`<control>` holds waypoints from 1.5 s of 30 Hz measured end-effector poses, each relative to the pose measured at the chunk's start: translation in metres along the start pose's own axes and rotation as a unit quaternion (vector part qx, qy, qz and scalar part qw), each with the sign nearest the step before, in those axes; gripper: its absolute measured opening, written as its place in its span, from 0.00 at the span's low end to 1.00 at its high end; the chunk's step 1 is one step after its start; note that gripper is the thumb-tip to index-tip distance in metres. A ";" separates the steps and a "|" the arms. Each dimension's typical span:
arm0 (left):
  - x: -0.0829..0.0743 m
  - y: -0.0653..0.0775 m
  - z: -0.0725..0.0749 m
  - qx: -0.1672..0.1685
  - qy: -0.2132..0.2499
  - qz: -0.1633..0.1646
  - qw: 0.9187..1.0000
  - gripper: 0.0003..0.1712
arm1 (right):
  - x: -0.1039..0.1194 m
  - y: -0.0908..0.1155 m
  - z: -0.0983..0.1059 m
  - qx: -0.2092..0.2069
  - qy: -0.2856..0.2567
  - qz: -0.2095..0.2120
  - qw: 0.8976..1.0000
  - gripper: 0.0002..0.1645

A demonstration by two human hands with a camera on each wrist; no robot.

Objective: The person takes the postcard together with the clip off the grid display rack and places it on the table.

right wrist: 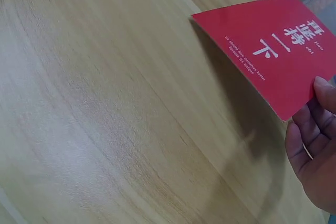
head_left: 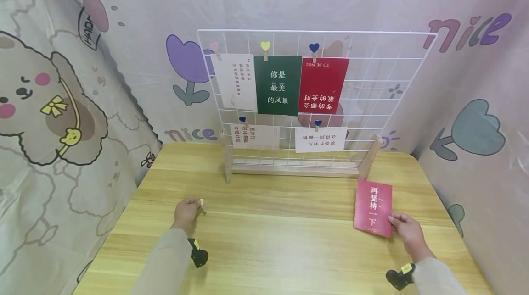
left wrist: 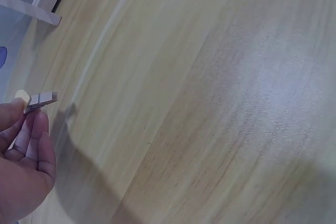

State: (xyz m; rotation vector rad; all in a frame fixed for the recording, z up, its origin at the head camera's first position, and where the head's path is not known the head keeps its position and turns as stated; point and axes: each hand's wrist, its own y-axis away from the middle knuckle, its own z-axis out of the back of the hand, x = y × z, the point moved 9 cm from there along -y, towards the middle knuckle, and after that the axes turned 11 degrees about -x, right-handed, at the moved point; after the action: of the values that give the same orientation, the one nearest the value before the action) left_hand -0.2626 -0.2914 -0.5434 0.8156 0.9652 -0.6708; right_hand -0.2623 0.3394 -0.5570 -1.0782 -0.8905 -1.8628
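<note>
Sleeves: I'm seeing both forearms coming in from the near edge of the table, each wearing a small black wrist camera.
Left hand: my left hand is pinching a small wooden clip between thumb and fingers, well in front of the grid stand's left foot; the clip is sitting clear of the tabletop in the left wrist view, clip, hand.
Right hand: my right hand is gripping the near right corner of the red card, thumb on top, fingers curling under; hand, card.
Red card: white characters on it, lying just in front of the grid stand's right foot, far edge lifting slightly off the table in the right wrist view.
Grid stand: white wire grid stand on wooden feet is standing at the far side of the table.
On the grid: five cards are hanging from heart clips, a green card in the top middle, a white one to its left, a red one to its right, two white ones below.
</note>
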 end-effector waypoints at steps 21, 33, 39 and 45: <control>0.012 -0.019 -0.010 0.017 -0.048 -0.026 0.998 0.16 | 0.003 -0.001 -0.003 0.067 0.088 0.005 0.994 0.19; 0.008 -0.012 -0.010 0.018 -0.067 -0.034 0.997 0.13 | -0.011 -0.002 -0.004 0.064 0.108 -0.013 0.992 0.18; 0.007 -0.014 -0.009 0.014 -0.078 -0.044 0.996 0.12 | -0.013 -0.002 -0.005 0.056 0.106 -0.018 0.993 0.18; 0.011 -0.016 -0.009 0.012 -0.083 -0.034 0.996 0.11 | -0.017 -0.005 -0.005 0.049 0.128 -0.021 0.990 0.17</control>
State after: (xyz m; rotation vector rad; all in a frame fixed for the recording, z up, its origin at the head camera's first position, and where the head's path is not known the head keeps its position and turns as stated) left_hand -0.2748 -0.2934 -0.5606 0.7396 0.8388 -0.7970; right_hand -0.2632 0.3424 -0.5749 -0.7450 -0.8495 -1.9196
